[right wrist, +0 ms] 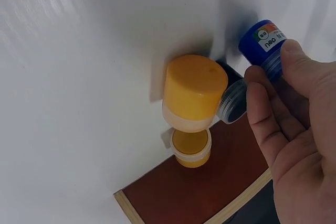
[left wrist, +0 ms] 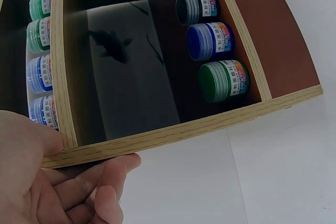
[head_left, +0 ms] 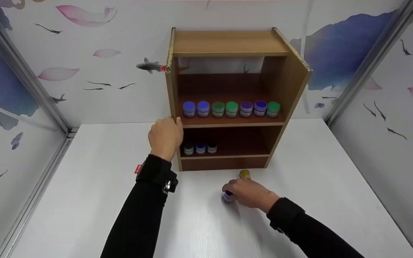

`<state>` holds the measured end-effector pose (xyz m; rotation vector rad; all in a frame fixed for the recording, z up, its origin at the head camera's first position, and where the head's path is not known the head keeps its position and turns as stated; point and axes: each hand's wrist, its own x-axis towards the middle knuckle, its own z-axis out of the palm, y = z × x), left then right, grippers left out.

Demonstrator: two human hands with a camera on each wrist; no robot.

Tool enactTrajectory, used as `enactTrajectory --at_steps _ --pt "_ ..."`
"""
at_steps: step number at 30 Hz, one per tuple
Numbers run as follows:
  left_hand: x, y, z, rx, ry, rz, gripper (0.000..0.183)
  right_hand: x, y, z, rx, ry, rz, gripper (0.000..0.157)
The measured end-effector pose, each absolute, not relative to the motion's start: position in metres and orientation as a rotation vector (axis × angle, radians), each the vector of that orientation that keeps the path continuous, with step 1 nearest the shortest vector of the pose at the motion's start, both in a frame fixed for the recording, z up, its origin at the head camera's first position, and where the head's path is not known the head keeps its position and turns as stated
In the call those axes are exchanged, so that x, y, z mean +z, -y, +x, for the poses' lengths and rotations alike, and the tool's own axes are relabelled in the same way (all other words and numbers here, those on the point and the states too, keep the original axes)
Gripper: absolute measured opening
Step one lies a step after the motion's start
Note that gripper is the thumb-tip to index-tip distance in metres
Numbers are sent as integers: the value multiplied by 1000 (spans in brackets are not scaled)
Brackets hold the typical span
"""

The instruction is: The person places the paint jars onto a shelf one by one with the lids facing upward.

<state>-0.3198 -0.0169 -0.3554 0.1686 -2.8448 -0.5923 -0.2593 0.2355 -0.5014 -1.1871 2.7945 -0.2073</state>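
Note:
My left hand [head_left: 165, 138] grips the left side panel of a small wooden shelf [head_left: 226, 164], its thumb and fingers on either side of the board's front edge [left wrist: 152, 136]. Low over the white table, my right hand [head_left: 251, 193] pinches a blue paint jar [right wrist: 261, 44] by its clear lid between thumb and fingers. Close beside those fingers is a dark paint jar [right wrist: 231, 103], partly hidden. Next to it in the right wrist view stand a large yellow jar [right wrist: 194, 90] and a smaller yellow jar [right wrist: 191, 148], near the shelf's base.
On the middle shelf several blue, green and purple paint jars [head_left: 231, 109] form a row. The lower shelf holds a green jar [head_left: 189, 148], a blue jar [head_left: 200, 148] and a dark jar [head_left: 212, 147] at its left. Printed walls surround the white table [head_left: 84, 200].

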Motion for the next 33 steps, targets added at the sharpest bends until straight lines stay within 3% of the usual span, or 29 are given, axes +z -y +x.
enactTrajectory --at_steps 6,13,18,26,33 --pt "-355 17 -320 -613 2848 177 48 -496 -236 -261 -219 -2792 -1139 24" --pt "-356 17 -320 -614 2850 173 49 -489 -236 -262 -182 -2805 -1115 48" --pt "-356 18 -320 -617 2849 168 49 -486 -238 -263 -197 -2814 -1091 54" --pt "-356 17 -319 -605 2838 159 49 -479 -241 -269 -246 -2839 -1092 52" --pt "-356 17 -319 -600 2834 149 49 -476 -242 -276 -306 -2851 -1030 34"
